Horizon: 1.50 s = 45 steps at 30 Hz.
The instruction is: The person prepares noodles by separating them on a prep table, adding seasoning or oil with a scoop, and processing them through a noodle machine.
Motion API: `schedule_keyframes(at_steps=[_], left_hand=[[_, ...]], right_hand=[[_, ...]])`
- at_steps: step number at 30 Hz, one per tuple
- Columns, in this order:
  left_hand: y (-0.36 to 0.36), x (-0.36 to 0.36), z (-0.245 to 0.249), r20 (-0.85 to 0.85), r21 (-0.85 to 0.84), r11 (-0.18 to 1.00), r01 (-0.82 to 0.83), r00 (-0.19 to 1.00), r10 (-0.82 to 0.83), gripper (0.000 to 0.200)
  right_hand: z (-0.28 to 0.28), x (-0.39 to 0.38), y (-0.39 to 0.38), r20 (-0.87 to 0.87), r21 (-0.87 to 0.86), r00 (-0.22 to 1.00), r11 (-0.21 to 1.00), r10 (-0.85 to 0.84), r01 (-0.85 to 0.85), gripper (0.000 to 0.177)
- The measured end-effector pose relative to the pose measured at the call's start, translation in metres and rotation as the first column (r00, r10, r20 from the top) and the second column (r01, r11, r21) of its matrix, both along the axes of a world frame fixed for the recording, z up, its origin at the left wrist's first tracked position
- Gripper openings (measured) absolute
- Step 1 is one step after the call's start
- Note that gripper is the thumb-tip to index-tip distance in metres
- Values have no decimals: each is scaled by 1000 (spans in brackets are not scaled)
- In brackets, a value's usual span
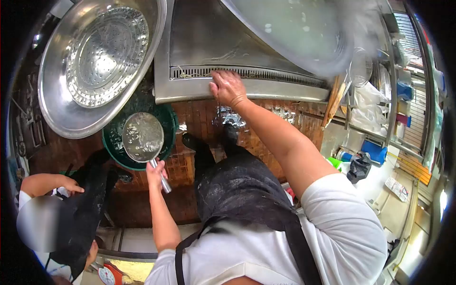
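At far left, low in the view: another person's hand [71,184], with a white sleeve and a dark apron beside it, holding nothing that shows.
Bottom left: a red kitchen scale [110,275], partly cut off by the edge.
Upper left: a large steel bowl [59,111], tilted, with a round perforated tray [107,52] lying inside it.
Below the bowl, on the brown tiled floor [199,118]: a green basin [112,148], partly under the bowl's rim.
Over the basin: a round metal ladle [142,137], its pan wet and glistening and its handle running down and right.
Left hand [155,174]: fingers wrapped tight round the ladle's handle, holding the pan just above the basin.
Centre, lower half: the person's own white shirt and black apron, with dark shoes [192,141] on the floor.
Centre, on the floor: a crumpled piece of foil [229,116], just under the bench front.
Upper centre: a steel bench [204,38] with a slotted front rim.
Right hand [228,88]: laid palm down on that rim, fingers side by side, closed on nothing.
Upper right: a big pale round pan [294,28], blurred.
Right of it: wooden sticks [335,97] leaning at the bench end, a wire strainer [361,66] above them.
Far right: blue containers [375,151] and a black bag [359,167] on a pale floor.
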<state>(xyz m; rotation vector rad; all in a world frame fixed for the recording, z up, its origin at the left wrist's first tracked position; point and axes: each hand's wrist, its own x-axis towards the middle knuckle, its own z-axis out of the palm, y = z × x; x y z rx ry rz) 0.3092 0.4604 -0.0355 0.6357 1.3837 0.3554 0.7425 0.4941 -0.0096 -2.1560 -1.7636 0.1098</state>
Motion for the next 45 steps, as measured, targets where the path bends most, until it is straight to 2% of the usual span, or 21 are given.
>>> schedule_keyframes(at_steps=[8, 13, 15, 17, 19, 20, 21, 22, 23, 24, 25, 27, 30, 33, 36, 37, 38, 41, 43, 44, 45], left_hand=[[-6, 72, 179, -17, 192, 951, 242, 970, -243, 31], [29, 153, 237, -187, 286, 823, 491, 871, -454, 34], [43, 184, 241, -299, 309, 763, 567, 820, -489, 37], [55, 218, 253, -371, 298, 728, 617, 778, -507, 38], [68, 241, 247, -377, 332, 713, 617, 780, -500, 39], [74, 253, 248, -403, 342, 692, 636, 764, -504, 38], [80, 262, 248, -427, 346, 671, 656, 747, -510, 37], [86, 265, 240, -418, 393, 647, 653, 754, -507, 35], [93, 270, 234, -433, 420, 613, 669, 742, -512, 34], [98, 275, 232, -450, 396, 605, 691, 720, -528, 36], [104, 280, 232, -467, 376, 593, 712, 698, -542, 38], [114, 287, 229, -536, 391, 544, 743, 664, -521, 42], [120, 299, 230, -646, 375, 464, 802, 586, -490, 48], [124, 313, 241, -726, 295, 428, 854, 491, -480, 53], [125, 325, 246, -818, 288, 320, 903, 406, -409, 53], [126, 328, 246, -840, 266, 298, 917, 372, -394, 52], [127, 330, 246, -861, 243, 280, 929, 339, -379, 52], [123, 329, 248, -904, 215, 216, 952, 278, -325, 50], [127, 328, 248, -923, 221, 188, 957, 267, -276, 48], [130, 327, 242, -929, 223, 185, 957, 266, -256, 48], [133, 325, 238, -935, 226, 185, 956, 266, -233, 47]], right_hand=[[-1, 4, -5, -96, 38, 995, 998, -39, 42, 33], [-12, 20, 19, -407, -89, 895, 983, -183, 161, 37], [-62, 45, 54, -697, -227, 677, 968, -238, 106, 33], [-46, 71, 74, -235, -408, 971, 902, 42, -138, 30], [-107, 106, 118, 109, -666, 899, 702, 425, -251, 33], [-127, 120, 121, 170, -263, 884, 884, 436, -385, 29], [-140, 133, 116, 226, 188, 880, 868, 417, -460, 26], [-91, 134, 99, -16, -71, 953, 950, 302, -303, 25], [-31, 133, 75, -208, -362, 972, 915, 109, -180, 27], [-28, 153, 50, -323, -282, 944, 945, 68, -164, 26], [-13, 178, 27, -153, -619, 979, 760, 134, -201, 25], [-6, 225, -39, 29, -776, 997, 630, 71, -22, 33], [-88, 303, -79, 120, -732, 992, 679, 47, 57, 40], [-95, 278, -53, -8, -828, 1000, 561, -11, -1, 37], [-156, 177, 25, -294, -727, 952, 666, -86, -165, 36], [-134, 130, 51, -356, -658, 921, 743, -159, -126, 35], [-41, 93, 66, -284, -684, 949, 664, 137, -301, 28], [-34, 84, 65, -620, -75, 706, 871, 341, -486, 26], [-32, 137, 37, -349, -180, 865, 880, 361, -440, 24], [3, 165, 22, -241, -618, 947, 719, 213, -319, 25], [2, 196, -3, -130, -715, 989, 685, 68, -141, 29]])
